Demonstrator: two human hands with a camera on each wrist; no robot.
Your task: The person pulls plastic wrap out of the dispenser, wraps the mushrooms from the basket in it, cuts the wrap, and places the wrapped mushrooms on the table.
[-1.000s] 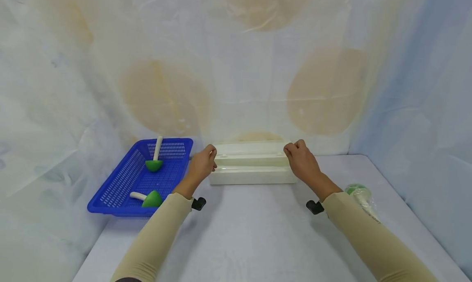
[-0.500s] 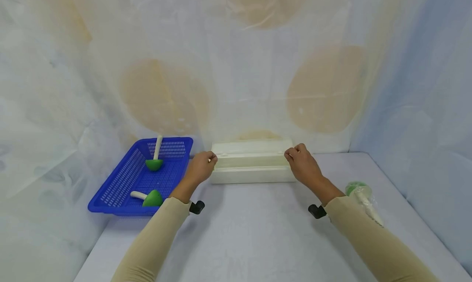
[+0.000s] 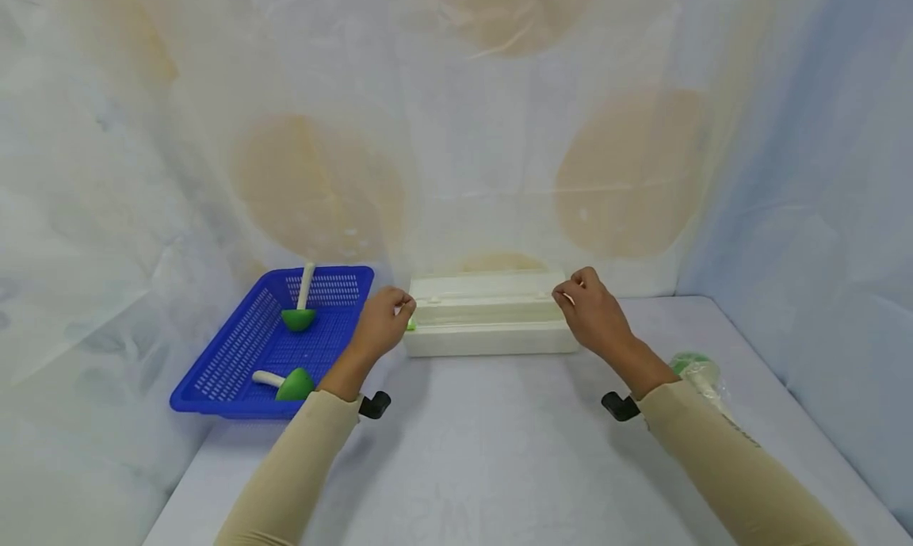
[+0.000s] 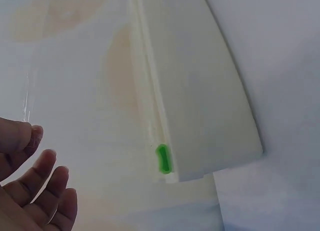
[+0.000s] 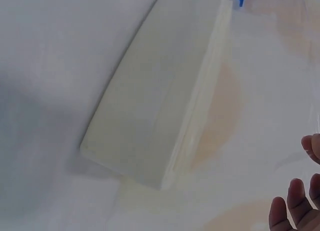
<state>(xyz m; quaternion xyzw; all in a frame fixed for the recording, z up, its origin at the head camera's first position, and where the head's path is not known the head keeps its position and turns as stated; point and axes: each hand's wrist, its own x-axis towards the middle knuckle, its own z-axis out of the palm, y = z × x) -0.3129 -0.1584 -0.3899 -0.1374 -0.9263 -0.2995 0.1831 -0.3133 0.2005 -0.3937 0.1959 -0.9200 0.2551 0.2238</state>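
- Plainly, the left hand (image 3: pixel 381 322) pinches clear film (image 4: pixel 26 98) between thumb and index fingertip, its other fingers loosely bent and slightly spread.
- The right hand (image 3: pixel 592 312) has thumb and index finger drawn together on the film too (only a faint line of it shows in that wrist view), the remaining fingers loosely bent.
- The film is above and behind the front of a long white box (image 3: pixel 492 341), which sits on the table (image 3: pixel 471 467) between the hands, its lid (image 3: pixel 488 284) raised at the back.
- A small green tab (image 4: pixel 164 159) is at the box's left end.
- Left of the box, a blue basket (image 3: pixel 214 407) holds two green-and-white mushroom-shaped pieces (image 3: pixel 296 384).
- Near the right forearm lies a plastic-wrapped green-and-white item (image 3: pixel 697 369), partly hidden by the sleeve (image 3: pixel 727 459).
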